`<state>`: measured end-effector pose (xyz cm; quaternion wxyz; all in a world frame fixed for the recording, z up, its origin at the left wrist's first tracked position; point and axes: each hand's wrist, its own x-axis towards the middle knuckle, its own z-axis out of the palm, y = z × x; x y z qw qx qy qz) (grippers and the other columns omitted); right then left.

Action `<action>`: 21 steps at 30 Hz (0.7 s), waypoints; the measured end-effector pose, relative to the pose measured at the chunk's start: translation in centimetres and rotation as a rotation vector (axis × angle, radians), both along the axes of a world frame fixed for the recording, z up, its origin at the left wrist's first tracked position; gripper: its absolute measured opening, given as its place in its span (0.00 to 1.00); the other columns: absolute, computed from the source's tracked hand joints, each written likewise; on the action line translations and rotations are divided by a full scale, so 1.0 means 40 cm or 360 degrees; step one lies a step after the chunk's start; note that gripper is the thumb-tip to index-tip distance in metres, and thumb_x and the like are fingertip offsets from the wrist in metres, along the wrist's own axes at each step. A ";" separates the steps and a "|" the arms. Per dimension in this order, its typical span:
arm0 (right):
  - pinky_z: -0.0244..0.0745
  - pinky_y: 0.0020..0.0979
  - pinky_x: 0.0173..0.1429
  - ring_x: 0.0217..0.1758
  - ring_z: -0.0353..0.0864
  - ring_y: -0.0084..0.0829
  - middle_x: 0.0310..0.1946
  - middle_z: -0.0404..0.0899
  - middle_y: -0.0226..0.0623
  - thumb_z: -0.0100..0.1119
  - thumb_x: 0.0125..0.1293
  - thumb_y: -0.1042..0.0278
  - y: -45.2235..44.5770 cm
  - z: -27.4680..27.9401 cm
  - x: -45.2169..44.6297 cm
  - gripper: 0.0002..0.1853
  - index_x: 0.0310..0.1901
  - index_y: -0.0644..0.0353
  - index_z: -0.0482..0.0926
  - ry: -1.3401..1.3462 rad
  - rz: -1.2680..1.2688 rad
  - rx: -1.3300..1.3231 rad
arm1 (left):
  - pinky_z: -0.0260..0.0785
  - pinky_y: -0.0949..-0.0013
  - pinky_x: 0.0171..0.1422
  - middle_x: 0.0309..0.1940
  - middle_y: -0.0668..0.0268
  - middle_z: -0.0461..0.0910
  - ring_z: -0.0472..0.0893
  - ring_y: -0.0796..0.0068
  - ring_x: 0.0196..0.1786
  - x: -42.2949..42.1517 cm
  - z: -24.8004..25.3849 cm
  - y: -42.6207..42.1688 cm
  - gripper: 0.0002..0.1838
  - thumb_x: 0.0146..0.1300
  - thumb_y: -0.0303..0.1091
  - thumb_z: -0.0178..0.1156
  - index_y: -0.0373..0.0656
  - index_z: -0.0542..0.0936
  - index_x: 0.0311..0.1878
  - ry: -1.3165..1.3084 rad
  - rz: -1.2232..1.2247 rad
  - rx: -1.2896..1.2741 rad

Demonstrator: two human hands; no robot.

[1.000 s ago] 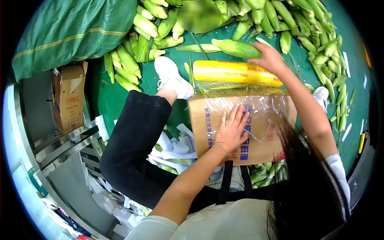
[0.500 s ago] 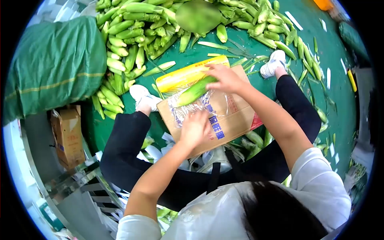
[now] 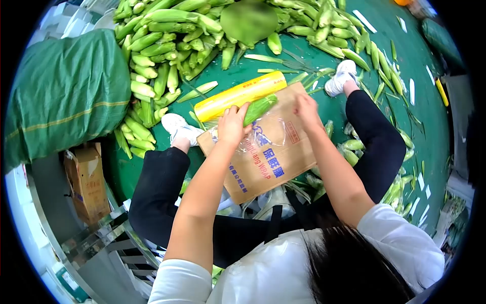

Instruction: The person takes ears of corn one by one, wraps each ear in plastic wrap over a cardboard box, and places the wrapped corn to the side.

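Note:
A green ear of corn (image 3: 260,109) lies slantwise over the cardboard box (image 3: 271,162), just below the yellow roll of cling film (image 3: 240,96). My left hand (image 3: 233,124) is on the corn's left end, fingers bent around it, with clear film beneath. Up at the box's right side is my right hand (image 3: 307,110), its fingers curled together. Whether anything is pinched in them is too small to make out. The right hand is apart from the corn.
Many ears of corn (image 3: 167,30) are heaped at the back and right. A green sack (image 3: 66,91) stands at the left above an open carton (image 3: 88,182). Wrapped ears (image 3: 352,147) lie by the right leg. Loose husks and white strips are scattered on the green floor.
My left hand has moved up onto the corn, which now lies further right. The right hand has let go of the corn, moved right and curled its fingers.

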<state>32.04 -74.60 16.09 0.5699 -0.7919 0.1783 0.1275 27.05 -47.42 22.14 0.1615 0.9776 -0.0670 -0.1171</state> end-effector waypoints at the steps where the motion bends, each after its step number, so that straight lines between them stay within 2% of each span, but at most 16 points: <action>1: 0.78 0.42 0.55 0.45 0.85 0.47 0.44 0.85 0.44 0.57 0.69 0.65 -0.018 0.020 -0.016 0.12 0.34 0.66 0.83 0.0117 -0.0194 0.0337 | 0.73 0.53 0.62 0.52 0.60 0.76 0.77 0.56 0.59 0.006 0.001 0.011 0.43 0.50 0.40 0.76 0.61 0.71 0.72 0.0077 -0.0002 -0.0037; 4: 0.77 0.37 0.56 0.45 0.83 0.41 0.41 0.84 0.40 0.56 0.67 0.73 0.050 0.084 -0.053 0.07 0.35 0.67 0.82 -0.1012 -0.0117 -0.0061 | 0.71 0.53 0.65 0.54 0.59 0.76 0.76 0.55 0.62 0.030 -0.014 0.041 0.43 0.48 0.40 0.76 0.63 0.72 0.71 0.0081 -0.0225 -0.0160; 6: 0.76 0.36 0.58 0.50 0.82 0.40 0.45 0.83 0.43 0.57 0.65 0.76 0.146 0.102 -0.034 0.05 0.37 0.66 0.82 -0.1154 0.0340 -0.0113 | 0.70 0.52 0.67 0.56 0.59 0.75 0.75 0.55 0.64 0.042 -0.015 0.037 0.44 0.47 0.40 0.76 0.65 0.72 0.71 0.0175 -0.0318 -0.0179; 7: 0.76 0.38 0.60 0.53 0.81 0.42 0.47 0.82 0.45 0.60 0.65 0.73 0.207 0.109 -0.047 0.05 0.36 0.65 0.83 -0.0898 0.0513 -0.0037 | 0.67 0.52 0.70 0.57 0.59 0.74 0.74 0.55 0.66 0.043 -0.027 0.039 0.45 0.46 0.41 0.77 0.65 0.72 0.72 0.0125 -0.0341 -0.0189; 9: 0.73 0.42 0.64 0.58 0.80 0.45 0.53 0.81 0.45 0.68 0.63 0.66 0.232 0.066 -0.046 0.12 0.46 0.60 0.82 -0.1095 0.0952 -0.0431 | 0.64 0.51 0.72 0.58 0.59 0.74 0.73 0.57 0.66 0.031 -0.026 0.043 0.45 0.46 0.46 0.77 0.59 0.72 0.71 -0.0305 -0.0393 -0.0055; 12: 0.71 0.45 0.66 0.60 0.78 0.44 0.59 0.79 0.40 0.73 0.58 0.59 0.204 0.044 -0.035 0.29 0.61 0.49 0.78 -0.1428 0.1251 -0.0470 | 0.62 0.51 0.72 0.61 0.60 0.74 0.73 0.60 0.65 -0.032 0.016 0.069 0.42 0.46 0.51 0.77 0.52 0.75 0.67 -0.0939 -0.0003 0.0011; 15: 0.70 0.45 0.67 0.63 0.76 0.43 0.65 0.74 0.36 0.75 0.54 0.58 0.177 0.084 -0.027 0.43 0.73 0.38 0.68 -0.1549 0.1722 -0.0882 | 0.62 0.51 0.71 0.62 0.61 0.74 0.74 0.63 0.64 -0.195 -0.061 0.181 0.37 0.46 0.53 0.76 0.51 0.78 0.60 -0.0541 -0.0737 -0.0001; 16: 0.71 0.44 0.67 0.65 0.74 0.42 0.66 0.72 0.35 0.75 0.54 0.61 0.182 0.080 -0.021 0.44 0.74 0.33 0.68 -0.1389 0.1740 -0.0857 | 0.62 0.51 0.71 0.61 0.62 0.75 0.74 0.64 0.63 -0.224 -0.067 0.185 0.33 0.48 0.51 0.74 0.50 0.78 0.57 -0.0486 -0.0579 -0.0005; 18: 0.70 0.44 0.67 0.66 0.74 0.42 0.64 0.73 0.35 0.75 0.54 0.64 0.199 0.075 -0.003 0.44 0.74 0.33 0.68 -0.1285 0.1719 -0.0871 | 0.62 0.52 0.71 0.58 0.63 0.76 0.75 0.64 0.62 -0.254 -0.068 0.210 0.25 0.52 0.47 0.72 0.50 0.79 0.52 -0.0411 -0.0267 0.0022; 21: 0.70 0.45 0.68 0.66 0.74 0.43 0.62 0.74 0.36 0.74 0.54 0.68 0.198 0.075 -0.011 0.43 0.73 0.32 0.69 -0.1229 0.1644 -0.0810 | 0.62 0.53 0.71 0.54 0.65 0.77 0.76 0.64 0.62 -0.213 -0.081 0.187 0.15 0.58 0.38 0.67 0.47 0.78 0.46 -0.0645 -0.0510 0.0107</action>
